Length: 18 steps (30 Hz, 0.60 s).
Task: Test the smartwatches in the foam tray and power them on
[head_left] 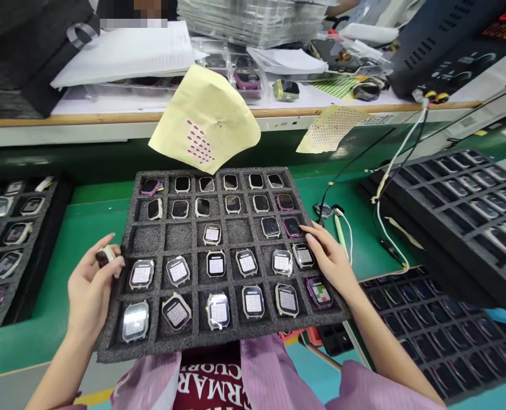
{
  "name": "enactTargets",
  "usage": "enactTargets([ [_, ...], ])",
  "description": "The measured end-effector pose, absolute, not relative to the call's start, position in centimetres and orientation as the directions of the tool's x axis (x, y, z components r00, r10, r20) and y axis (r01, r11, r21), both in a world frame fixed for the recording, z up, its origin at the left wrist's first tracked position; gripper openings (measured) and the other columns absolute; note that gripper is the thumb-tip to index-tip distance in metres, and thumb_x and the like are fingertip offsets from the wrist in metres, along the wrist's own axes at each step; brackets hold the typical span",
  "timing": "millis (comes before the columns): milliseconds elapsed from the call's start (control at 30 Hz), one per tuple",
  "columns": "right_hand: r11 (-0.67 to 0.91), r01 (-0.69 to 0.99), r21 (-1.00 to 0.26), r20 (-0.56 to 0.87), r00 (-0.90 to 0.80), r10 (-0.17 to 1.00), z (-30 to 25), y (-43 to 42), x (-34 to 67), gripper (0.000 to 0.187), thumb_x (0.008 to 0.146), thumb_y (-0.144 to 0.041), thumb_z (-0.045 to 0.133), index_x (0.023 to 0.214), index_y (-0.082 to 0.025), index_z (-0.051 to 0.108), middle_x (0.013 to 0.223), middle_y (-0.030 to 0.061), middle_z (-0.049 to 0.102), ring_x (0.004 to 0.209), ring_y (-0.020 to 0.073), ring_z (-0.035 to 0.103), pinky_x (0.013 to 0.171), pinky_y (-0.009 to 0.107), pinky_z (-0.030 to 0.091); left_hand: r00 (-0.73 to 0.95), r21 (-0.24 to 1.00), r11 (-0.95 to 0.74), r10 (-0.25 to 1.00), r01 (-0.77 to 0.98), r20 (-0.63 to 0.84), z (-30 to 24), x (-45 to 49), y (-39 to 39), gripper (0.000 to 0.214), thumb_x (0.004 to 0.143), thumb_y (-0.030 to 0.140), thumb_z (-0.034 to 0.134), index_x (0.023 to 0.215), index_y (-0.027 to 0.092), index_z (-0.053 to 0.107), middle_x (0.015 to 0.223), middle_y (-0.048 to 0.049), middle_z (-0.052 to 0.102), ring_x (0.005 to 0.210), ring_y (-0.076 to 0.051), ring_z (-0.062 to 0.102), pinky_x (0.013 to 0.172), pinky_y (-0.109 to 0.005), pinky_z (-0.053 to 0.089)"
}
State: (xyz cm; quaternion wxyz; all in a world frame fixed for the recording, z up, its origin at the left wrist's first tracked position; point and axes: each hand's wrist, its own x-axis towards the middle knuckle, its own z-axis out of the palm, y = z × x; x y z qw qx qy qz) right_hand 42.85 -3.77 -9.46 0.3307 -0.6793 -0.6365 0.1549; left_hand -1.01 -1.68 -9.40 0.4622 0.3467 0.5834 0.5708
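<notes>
My left hand [91, 285], closed, pinches a small smartwatch body [105, 256] with a dark face between thumb and fingers, just left of the foam tray [150, 348]. My right hand [332, 259] grips the tray's right edge, its fingertips beside a purple smartwatch [293, 228] lying in its compartment. Strapless watch bodies, mostly pale and a few purple, fill most compartments. In the two nearest rows many screens are lit with white lists; a purple watch [319, 292] at the near right shows a coloured screen. Three compartments in the middle row hold nothing.
Another watch tray [11, 250] sits at the left. Stacked black trays [458, 216] stand at the right, with another tray [445, 336] lower down. Yellow paper [210, 114] hangs from the shelf [142, 118] behind. Cables [390, 188] run down beside a green-handled tool [339, 230].
</notes>
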Motion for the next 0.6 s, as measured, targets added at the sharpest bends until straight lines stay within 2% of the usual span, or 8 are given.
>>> enactTargets([
  [67, 0.125, 0.893, -0.433, 0.313, 0.019, 0.950, -8.2, -2.6, 42.0, 0.034, 0.095, -0.044, 0.047, 0.109, -0.021, 0.069, 0.135, 0.0150, 0.052, 0.128, 0.0336, 0.046, 0.105, 0.053, 0.037, -0.290, 0.989, 0.094, 0.949, -0.114, -0.124, -8.4, -0.8, -1.0, 0.055, 0.068, 0.019, 0.079, 0.120, 0.025, 0.063, 0.091, 0.0015, 0.061, 0.068, -0.010, 0.052, 0.057, -0.020, 0.042],
  [100, 0.175, 0.931, -0.319, 0.321, -0.068, 0.945, -7.6, -1.7, 41.4, 0.035, 0.095, -0.044, 0.048, 0.106, -0.020, 0.070, 0.129, 0.0167, 0.055, 0.121, 0.0348, 0.050, 0.100, 0.054, 0.040, -0.236, 0.991, 0.096, 0.965, -0.090, -0.115, -7.8, -0.4, -0.7, 0.058, 0.068, 0.019, 0.079, 0.123, 0.025, 0.061, 0.091, 0.0015, 0.061, 0.066, -0.009, 0.052, 0.057, -0.020, 0.043],
  [167, 0.284, 0.946, -0.155, 0.217, -0.247, 0.944, -6.7, 0.3, 40.2, 0.038, 0.095, -0.045, 0.047, 0.103, -0.017, 0.070, 0.108, 0.0175, 0.061, 0.102, 0.0342, 0.057, 0.087, 0.051, 0.046, -0.102, 0.995, 0.104, 0.989, 0.001, -0.103, -6.5, 0.8, 0.0, 0.063, 0.069, 0.021, 0.078, 0.128, 0.026, 0.057, 0.091, 0.0008, 0.062, 0.062, -0.009, 0.053, 0.059, -0.023, 0.046],
  [233, 0.349, 0.931, -0.108, 0.091, -0.341, 0.936, -6.4, 2.1, 39.0, 0.040, 0.094, -0.047, 0.049, 0.101, -0.013, 0.068, 0.093, 0.0161, 0.060, 0.089, 0.0326, 0.059, 0.079, 0.048, 0.049, 0.032, 0.993, 0.089, 0.995, 0.083, -0.092, -5.4, 2.4, 0.7, 0.063, 0.070, 0.023, 0.076, 0.130, 0.023, 0.055, 0.090, -0.0010, 0.062, 0.059, -0.011, 0.053, 0.058, -0.026, 0.049],
  [333, 0.340, 0.917, -0.208, 0.043, -0.339, 0.940, -6.8, 3.3, 38.1, 0.040, 0.089, -0.051, 0.056, 0.099, -0.012, 0.063, 0.092, 0.0144, 0.058, 0.085, 0.0308, 0.060, 0.074, 0.044, 0.051, 0.197, 0.987, 0.066, 0.976, 0.144, -0.094, -4.7, 4.9, 1.9, 0.057, 0.074, 0.025, 0.071, 0.128, 0.022, 0.054, 0.089, -0.0022, 0.061, 0.058, -0.013, 0.054, 0.056, -0.028, 0.049],
  [467, 0.309, 0.834, -0.456, 0.072, -0.311, 0.947, -7.6, 3.1, 38.3, 0.037, 0.084, -0.053, 0.062, 0.099, -0.020, 0.058, 0.089, 0.0081, 0.061, 0.076, 0.0244, 0.060, 0.072, 0.040, 0.051, 0.283, 0.963, -0.126, 0.957, 0.238, 0.055, -5.3, 6.9, 3.7, 0.051, 0.077, 0.020, 0.065, 0.127, 0.021, 0.053, 0.104, -0.0055, 0.063, 0.084, -0.019, 0.060, 0.074, -0.031, 0.051],
  [600, 0.111, 0.634, -0.765, 0.000, -0.172, 0.985, -7.1, 3.8, 38.5, 0.046, 0.075, -0.050, 0.073, 0.106, -0.019, 0.061, 0.074, 0.0012, 0.059, 0.057, 0.0160, 0.052, 0.058, 0.033, 0.049, 0.322, 0.913, -0.231, 0.939, 0.335, 0.120, -5.9, 7.5, 5.3, 0.046, 0.079, 0.021, 0.063, 0.125, 0.020, 0.053, 0.104, -0.0051, 0.063, 0.088, -0.020, 0.060, 0.080, -0.033, 0.050],
])
